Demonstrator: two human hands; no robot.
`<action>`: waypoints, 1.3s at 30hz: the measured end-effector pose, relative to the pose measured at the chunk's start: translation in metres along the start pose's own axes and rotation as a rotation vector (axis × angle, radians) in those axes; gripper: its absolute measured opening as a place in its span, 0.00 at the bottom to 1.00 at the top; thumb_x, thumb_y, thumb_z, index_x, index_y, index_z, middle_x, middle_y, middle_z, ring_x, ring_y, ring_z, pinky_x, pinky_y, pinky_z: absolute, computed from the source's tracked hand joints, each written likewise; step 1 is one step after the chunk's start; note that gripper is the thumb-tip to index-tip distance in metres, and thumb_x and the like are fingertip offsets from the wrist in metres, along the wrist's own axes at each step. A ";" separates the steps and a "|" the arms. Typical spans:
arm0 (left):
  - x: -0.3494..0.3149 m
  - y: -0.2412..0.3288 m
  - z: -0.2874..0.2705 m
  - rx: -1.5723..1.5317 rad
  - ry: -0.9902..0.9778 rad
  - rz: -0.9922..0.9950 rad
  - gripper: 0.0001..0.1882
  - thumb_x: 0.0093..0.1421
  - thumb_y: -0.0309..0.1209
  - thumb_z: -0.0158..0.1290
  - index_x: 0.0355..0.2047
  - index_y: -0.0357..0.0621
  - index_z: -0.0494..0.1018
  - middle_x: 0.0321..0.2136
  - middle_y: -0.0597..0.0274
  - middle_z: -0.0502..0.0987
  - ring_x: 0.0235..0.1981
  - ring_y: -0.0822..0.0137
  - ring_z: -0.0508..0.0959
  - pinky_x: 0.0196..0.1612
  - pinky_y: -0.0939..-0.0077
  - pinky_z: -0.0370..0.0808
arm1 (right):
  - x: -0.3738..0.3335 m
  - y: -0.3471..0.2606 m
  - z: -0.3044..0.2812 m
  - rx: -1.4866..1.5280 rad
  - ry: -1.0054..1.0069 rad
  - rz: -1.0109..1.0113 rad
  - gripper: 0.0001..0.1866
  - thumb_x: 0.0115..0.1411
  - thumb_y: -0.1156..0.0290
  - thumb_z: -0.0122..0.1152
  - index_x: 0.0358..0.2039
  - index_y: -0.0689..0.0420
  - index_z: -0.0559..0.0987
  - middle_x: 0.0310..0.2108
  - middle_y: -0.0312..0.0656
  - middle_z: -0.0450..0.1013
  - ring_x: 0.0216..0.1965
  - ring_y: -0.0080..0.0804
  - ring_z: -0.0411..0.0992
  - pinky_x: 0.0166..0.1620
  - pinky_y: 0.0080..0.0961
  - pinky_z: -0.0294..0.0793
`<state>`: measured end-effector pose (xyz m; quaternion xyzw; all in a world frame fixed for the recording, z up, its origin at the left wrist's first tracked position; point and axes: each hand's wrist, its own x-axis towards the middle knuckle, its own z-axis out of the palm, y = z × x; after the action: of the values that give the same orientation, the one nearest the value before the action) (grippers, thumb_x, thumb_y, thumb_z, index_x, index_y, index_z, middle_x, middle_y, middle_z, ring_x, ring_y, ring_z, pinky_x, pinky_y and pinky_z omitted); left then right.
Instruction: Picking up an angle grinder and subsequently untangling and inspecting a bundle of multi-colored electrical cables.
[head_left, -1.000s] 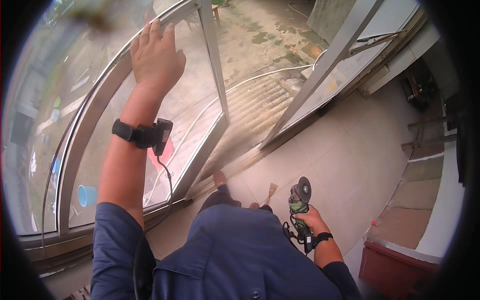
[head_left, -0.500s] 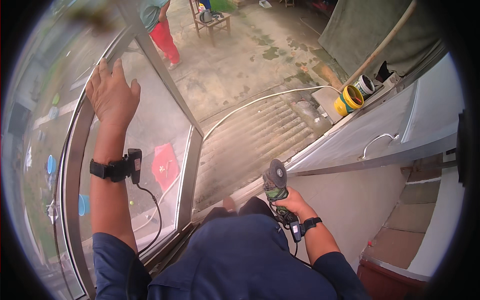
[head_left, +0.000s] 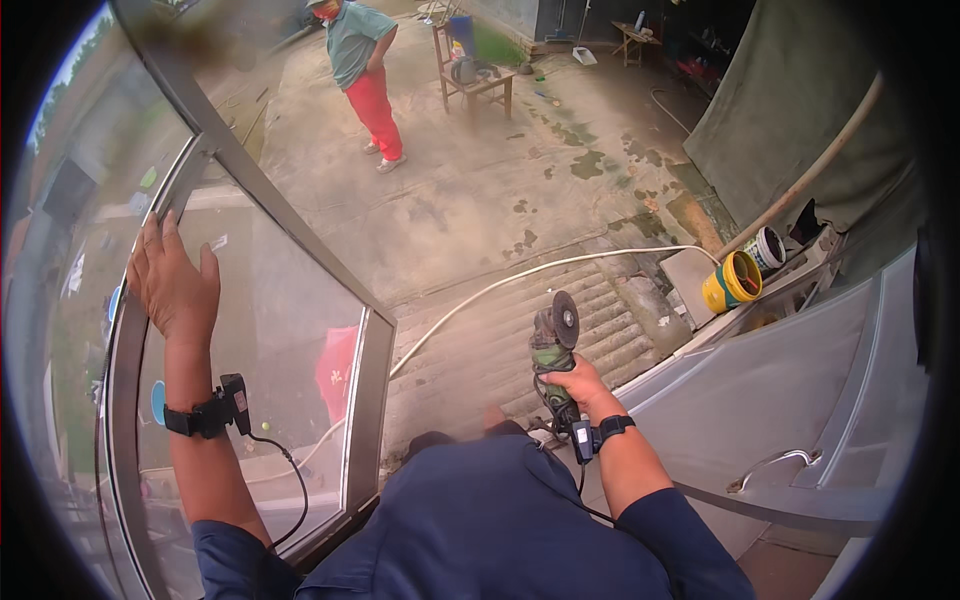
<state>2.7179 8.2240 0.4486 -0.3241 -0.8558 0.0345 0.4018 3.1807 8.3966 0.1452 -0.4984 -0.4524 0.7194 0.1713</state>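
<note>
My left hand [head_left: 175, 285] rests against the metal frame [head_left: 127, 360] of a glazed door on the left, fingers stretched out. In my right hand [head_left: 580, 388] is a green angle grinder [head_left: 552, 352], its body gripped with the fingers wrapped round it. The grinder's dark round disc [head_left: 566, 320] sits at the upper end, pointing away from me. A cable trails down beside my right wrist. Each wrist wears a black strap with a small wired box.
Another door leaf with a curved handle [head_left: 775, 470] stands at right. Outside, a pale hose [head_left: 520, 272] crosses the ridged concrete ramp [head_left: 470, 345]. A yellow bucket [head_left: 718, 290] and a white bucket sit beside a wooden pole. Farther off are a standing person [head_left: 372, 90] and a wooden chair [head_left: 480, 90].
My view has moved outward through the doorway, so more of the yard shows and the right door handle sits lower. The left hand stays on the frame; the grinder stays in my right hand.
</note>
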 end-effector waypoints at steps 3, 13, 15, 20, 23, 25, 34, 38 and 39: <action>0.008 -0.005 0.008 0.019 0.063 -0.018 0.30 0.56 0.38 0.56 0.58 0.45 0.67 0.60 0.58 0.66 0.62 0.58 0.63 0.64 0.61 0.55 | 0.039 -0.009 -0.019 0.029 0.086 0.029 0.19 0.45 0.78 0.71 0.40 0.61 0.80 0.35 0.39 0.79 0.33 0.28 0.77 0.39 0.27 0.76; 0.014 -0.041 0.045 0.154 0.303 -0.087 0.24 0.58 0.35 0.56 0.56 0.48 0.70 0.56 0.65 0.72 0.54 0.62 0.72 0.60 0.62 0.62 | 0.119 -0.001 -0.080 0.043 0.262 0.094 0.16 0.47 0.79 0.68 0.39 0.59 0.77 0.28 0.39 0.76 0.24 0.32 0.75 0.27 0.35 0.79; 0.011 -0.055 0.050 0.248 0.358 -0.102 0.22 0.60 0.38 0.55 0.54 0.48 0.71 0.53 0.63 0.75 0.51 0.60 0.75 0.58 0.63 0.65 | 0.131 -0.017 -0.081 0.102 0.240 0.120 0.16 0.47 0.78 0.68 0.39 0.59 0.77 0.27 0.40 0.75 0.23 0.33 0.75 0.26 0.36 0.79; 0.017 -0.085 0.082 0.116 0.518 -0.076 0.18 0.63 0.32 0.55 0.52 0.41 0.72 0.51 0.58 0.76 0.48 0.59 0.77 0.55 0.66 0.70 | 0.172 -0.016 -0.111 0.104 0.312 0.135 0.16 0.49 0.76 0.68 0.39 0.60 0.76 0.28 0.42 0.75 0.23 0.37 0.76 0.26 0.38 0.79; 0.007 -0.042 0.100 -0.279 0.577 -0.106 0.16 0.64 0.27 0.54 0.51 0.38 0.71 0.48 0.56 0.77 0.46 0.62 0.78 0.53 0.70 0.72 | 0.196 -0.044 -0.126 0.094 0.303 0.151 0.16 0.48 0.77 0.68 0.39 0.61 0.76 0.29 0.43 0.75 0.24 0.36 0.76 0.27 0.37 0.79; -0.009 0.024 0.138 -0.783 0.454 -0.272 0.15 0.64 0.24 0.53 0.51 0.36 0.70 0.44 0.56 0.77 0.45 0.67 0.78 0.51 0.75 0.74 | 0.218 -0.056 -0.129 0.105 0.303 0.168 0.17 0.47 0.77 0.69 0.39 0.62 0.76 0.29 0.44 0.76 0.25 0.35 0.76 0.27 0.36 0.79; -0.121 0.164 0.263 -0.941 -0.275 -1.052 0.27 0.57 0.33 0.60 0.52 0.30 0.66 0.40 0.47 0.76 0.39 0.63 0.78 0.43 0.71 0.75 | 0.335 -0.110 -0.143 -0.042 0.165 0.192 0.28 0.49 0.76 0.68 0.51 0.63 0.70 0.38 0.46 0.75 0.36 0.41 0.77 0.37 0.44 0.80; -0.155 0.201 0.265 -0.839 -0.367 -1.220 0.29 0.55 0.35 0.62 0.50 0.27 0.64 0.39 0.45 0.76 0.38 0.61 0.79 0.42 0.69 0.76 | 0.385 -0.145 -0.141 -0.149 0.120 0.254 0.22 0.49 0.78 0.67 0.45 0.62 0.72 0.35 0.46 0.74 0.29 0.41 0.77 0.32 0.43 0.81; -0.161 0.211 0.259 -0.808 -0.420 -1.211 0.30 0.54 0.35 0.62 0.50 0.28 0.65 0.39 0.45 0.76 0.37 0.61 0.79 0.41 0.69 0.77 | 0.397 -0.154 -0.142 -0.163 0.059 0.280 0.26 0.48 0.77 0.68 0.48 0.63 0.69 0.38 0.47 0.74 0.32 0.41 0.77 0.34 0.43 0.81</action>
<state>2.7205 8.3490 0.0996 0.0939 -0.8888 -0.4476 0.0290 3.0965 8.8235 0.0350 -0.5899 -0.4303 0.6821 0.0415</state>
